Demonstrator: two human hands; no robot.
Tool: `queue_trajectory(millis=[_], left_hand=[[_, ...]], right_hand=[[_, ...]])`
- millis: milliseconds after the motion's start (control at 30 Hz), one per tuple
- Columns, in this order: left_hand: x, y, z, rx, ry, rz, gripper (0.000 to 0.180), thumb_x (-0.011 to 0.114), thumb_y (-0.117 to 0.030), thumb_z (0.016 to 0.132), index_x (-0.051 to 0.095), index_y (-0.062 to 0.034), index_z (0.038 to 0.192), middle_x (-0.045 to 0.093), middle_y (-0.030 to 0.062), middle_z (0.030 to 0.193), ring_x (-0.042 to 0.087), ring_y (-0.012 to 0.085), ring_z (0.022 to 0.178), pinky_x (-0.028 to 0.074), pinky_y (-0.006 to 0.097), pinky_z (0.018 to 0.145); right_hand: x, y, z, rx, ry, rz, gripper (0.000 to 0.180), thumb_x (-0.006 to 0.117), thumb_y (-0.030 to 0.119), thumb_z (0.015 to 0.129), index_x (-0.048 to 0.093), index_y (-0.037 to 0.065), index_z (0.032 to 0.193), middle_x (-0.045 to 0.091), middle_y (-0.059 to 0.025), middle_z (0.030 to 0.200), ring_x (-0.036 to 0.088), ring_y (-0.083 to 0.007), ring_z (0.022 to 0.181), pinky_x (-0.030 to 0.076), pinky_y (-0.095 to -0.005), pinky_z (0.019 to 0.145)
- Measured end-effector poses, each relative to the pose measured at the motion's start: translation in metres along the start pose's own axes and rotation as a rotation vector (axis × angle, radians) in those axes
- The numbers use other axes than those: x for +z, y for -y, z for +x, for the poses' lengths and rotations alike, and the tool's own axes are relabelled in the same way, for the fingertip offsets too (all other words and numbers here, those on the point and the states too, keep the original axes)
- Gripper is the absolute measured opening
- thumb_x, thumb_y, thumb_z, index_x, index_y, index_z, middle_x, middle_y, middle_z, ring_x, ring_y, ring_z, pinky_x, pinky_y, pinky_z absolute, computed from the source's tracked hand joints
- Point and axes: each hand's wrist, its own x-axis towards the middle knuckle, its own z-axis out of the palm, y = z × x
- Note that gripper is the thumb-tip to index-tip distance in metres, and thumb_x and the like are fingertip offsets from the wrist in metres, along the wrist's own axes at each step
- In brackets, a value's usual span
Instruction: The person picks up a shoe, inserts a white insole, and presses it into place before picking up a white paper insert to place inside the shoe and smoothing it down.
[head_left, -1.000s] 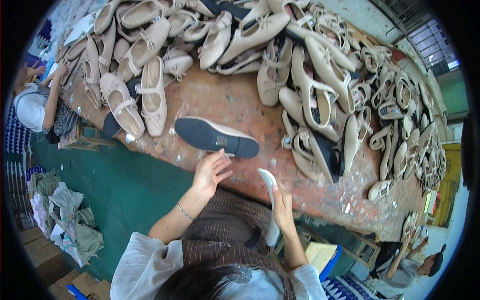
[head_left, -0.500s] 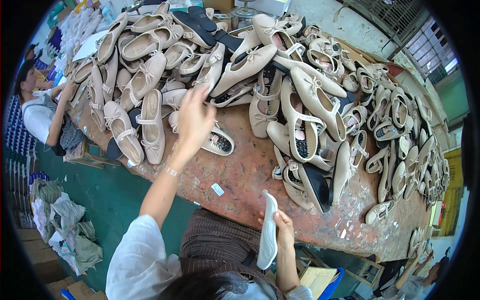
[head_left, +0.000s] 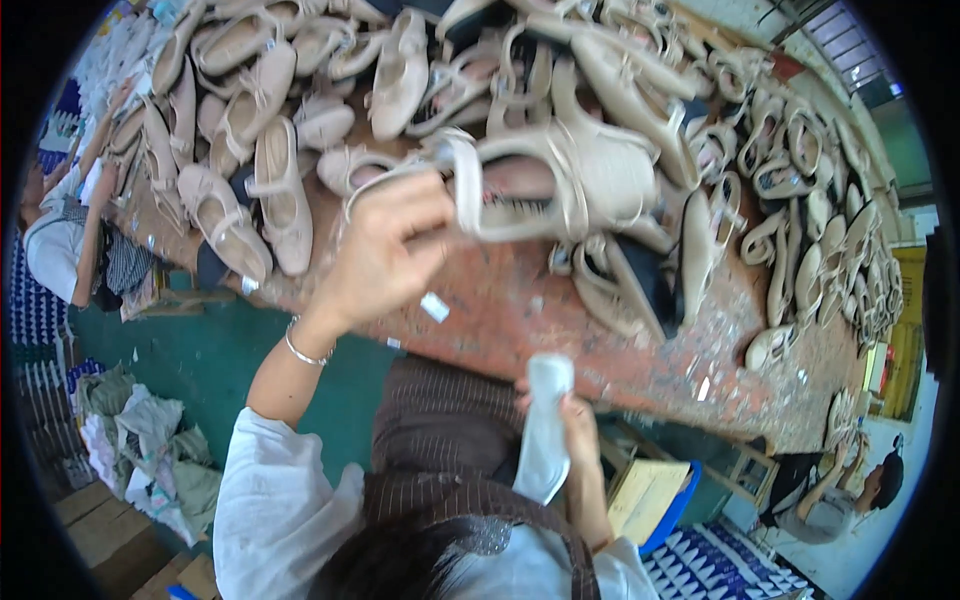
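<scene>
My left hand (head_left: 385, 250) grips a beige flat shoe (head_left: 612, 185) at its heel end and holds it up over the worktable (head_left: 480, 300), toe pointing right. The shoe has a strap, and a dark patterned lining shows through its opening; motion blurs it somewhat. Lower down, in front of my apron, my right hand (head_left: 580, 430) is closed round a white shoe insole (head_left: 546, 430), held nearly upright. Beyond the raised shoe lie many similar beige shoes, and one pale shoe (head_left: 352, 168) is partly behind my left hand.
Piled shoes (head_left: 800, 210) cover the table's far side and right end. A small white label (head_left: 434, 306) lies on the tabletop. Co-workers are at far left and lower right. Cloth bundles (head_left: 140, 440) lie on the green floor, and a blue bin (head_left: 665, 510) stands beside me.
My left hand has taken a shoe from the pile and brought it up and nearer. My right hand still holds the insole, now turned more face-on. The whole view has shifted slightly.
</scene>
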Motion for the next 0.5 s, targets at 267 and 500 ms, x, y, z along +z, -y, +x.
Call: queue_trajectory(millis=[267,500], left_hand=[[0.070,0.048,-0.164,-0.123,0.094,0.198,0.022,0.075,-0.005,0.072,0.067,-0.0069,0.093,0.063,0.0043,0.094,0.058,0.0265,0.092,0.045,0.036,0.081],[0.078,0.045,-0.191,-0.827,-0.382,-0.016,0.055,0.080,-0.008,0.079,0.058,0.0026,0.129,0.051,0.0074,0.099,0.057,0.0122,0.080,0.052,0.022,0.057]], right_hand=[[0.024,0.086,0.017,-0.672,-0.308,-1.203,0.031,0.057,0.008,0.092,0.065,-0.003,0.119,0.062,-0.0151,0.113,0.060,-0.0260,0.098,0.047,-0.0327,0.088],[0.068,0.034,0.078,-0.851,0.127,-1.413,0.026,0.071,0.003,0.070,0.076,0.008,0.095,0.066,-0.0102,0.110,0.061,-0.0275,0.103,0.048,-0.0401,0.088]])
